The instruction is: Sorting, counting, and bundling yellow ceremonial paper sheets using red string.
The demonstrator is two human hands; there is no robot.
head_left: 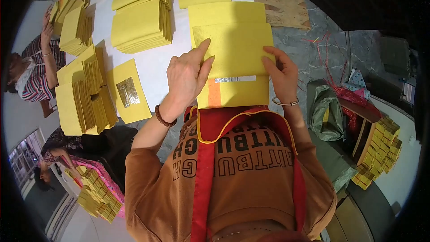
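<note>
Layered yellow paper sheets (235, 56) lie before me at the table's near right edge, with an orange strip and a white barcode strip on the near part. A second yellow layer sticks out beyond the far side. My left hand (188, 72) rests on the left side of the sheets, index finger stretched out and thumb apart. At the right edge, my right hand (283, 71) touches the paper with its thumb and forefinger, a gap between the tips. Its other fingers are curled and partly hidden. To the left lies a yellow sheet with a shiny metallic rectangle (128, 92).
Stacks of yellow paper (139, 27) stand across the white table (156, 65). Folded bundles (83, 103) sit at its left end, near a person (38, 69). Another person (58, 148) bends by a pink-edged container of yellow bundles. Right: a green sack (324, 112) and red strings (331, 67).
</note>
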